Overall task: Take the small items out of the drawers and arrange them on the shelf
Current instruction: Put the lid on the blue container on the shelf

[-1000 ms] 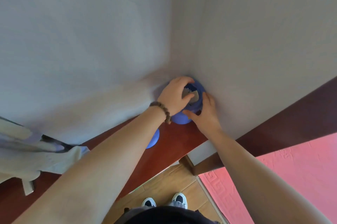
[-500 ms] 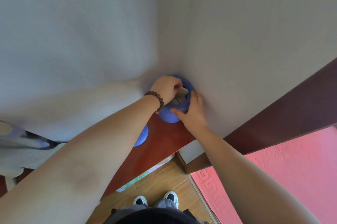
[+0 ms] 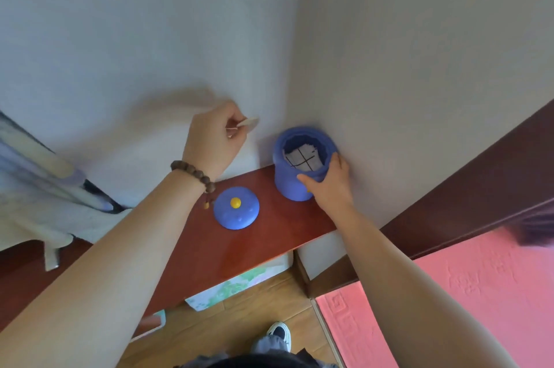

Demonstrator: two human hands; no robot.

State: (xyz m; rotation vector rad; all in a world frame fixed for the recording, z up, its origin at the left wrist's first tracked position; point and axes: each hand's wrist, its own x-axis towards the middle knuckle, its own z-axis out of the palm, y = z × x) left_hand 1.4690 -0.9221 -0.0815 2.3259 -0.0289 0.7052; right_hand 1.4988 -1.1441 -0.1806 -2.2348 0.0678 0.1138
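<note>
Hands first: left hand point(image 3: 213, 140) is up near the wall, pinching a small pale flat piece point(image 3: 249, 122) between fingertips, while the right hand point(image 3: 329, 180) grips the rim of the open blue jar point(image 3: 295, 185) tucked into the corner of the red-brown shelf point(image 3: 269, 235). Looks like the emptying step to me, so next that piece needs a spot on the shelf. Jar's domed lid point(image 3: 236, 208), yellow knob up, sits just beside it; gridded paper shows inside.
</note>
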